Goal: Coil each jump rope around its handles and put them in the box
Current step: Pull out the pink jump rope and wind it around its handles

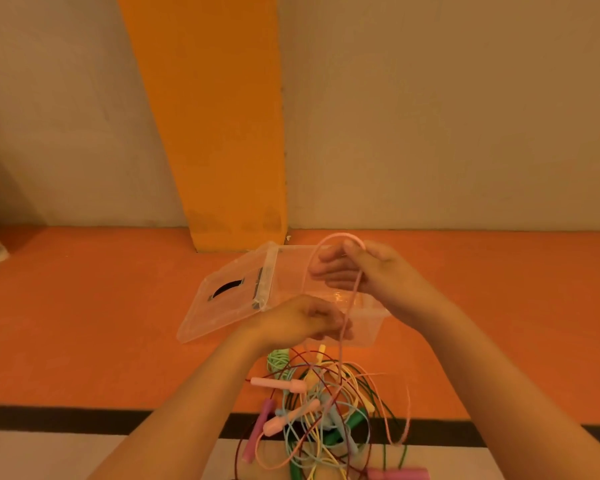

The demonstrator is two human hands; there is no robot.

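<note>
Right grip (361, 271) holding a looped pink rope (350, 306) above the open clear box (368, 323), left grip (300, 320) pinching that rope lower down — tangled rope pile (319, 407) at 6 o'clock of the box, orange surface (84, 323).

No readable text or labels.
</note>
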